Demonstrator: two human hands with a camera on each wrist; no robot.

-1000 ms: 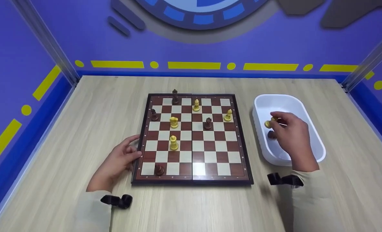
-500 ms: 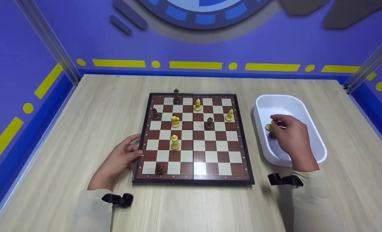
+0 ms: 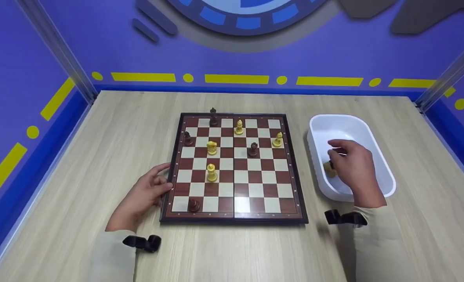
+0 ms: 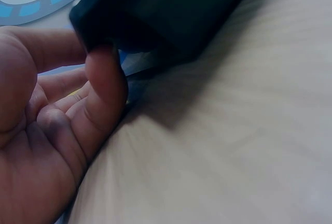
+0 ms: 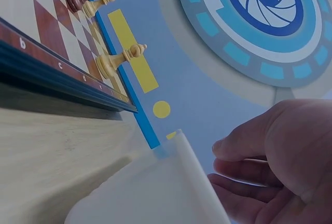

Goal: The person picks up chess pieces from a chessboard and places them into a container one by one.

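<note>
The right hand [image 3: 352, 166] hangs over the white tub [image 3: 343, 124], fingers loosely apart — a blurred yellow piece [image 3: 328, 170] near their tips; the left hand [image 3: 147, 188] touches the chessboard [image 3: 263, 190] — whether pinching, unclear.

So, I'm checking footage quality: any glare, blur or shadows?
Head: glare brightens a near square of the chessboard; a yellowish piece in the white tray is blurred. Left wrist: dim, soft overall. Right wrist: shadow on the table beside the white tray.

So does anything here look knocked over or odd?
Nothing stands out: the brown-and-white chessboard looks undamaged, its yellow chess pieces and dark brown ones appear upright, and the white plastic tray sits upright beside it.
</note>
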